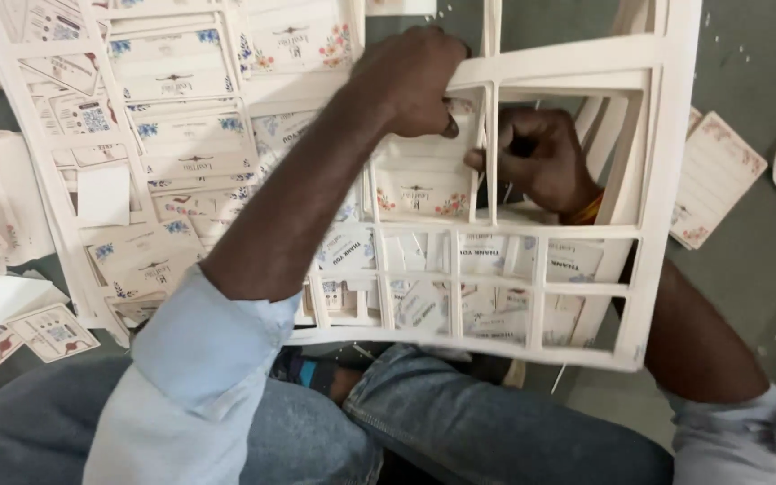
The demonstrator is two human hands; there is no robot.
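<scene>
Over on the left, loose printed cards [51, 330] lie scattered on the grey floor [747, 269], next to a pile of uncut card sheets [172, 135] with blue and pink flower patterns. The person sits with knees in jeans [460, 422] drawn up. Their left hand [415, 76] is clenched on a bar of a white punched-out card frame [666, 180] held over the lap. Just right of it, the right hand [541, 157] reaches through from behind the frame, fingers curled onto a flowered card [419, 184] in one window. Further right, a single pink-edged card [716, 175] lies on the floor.
</scene>
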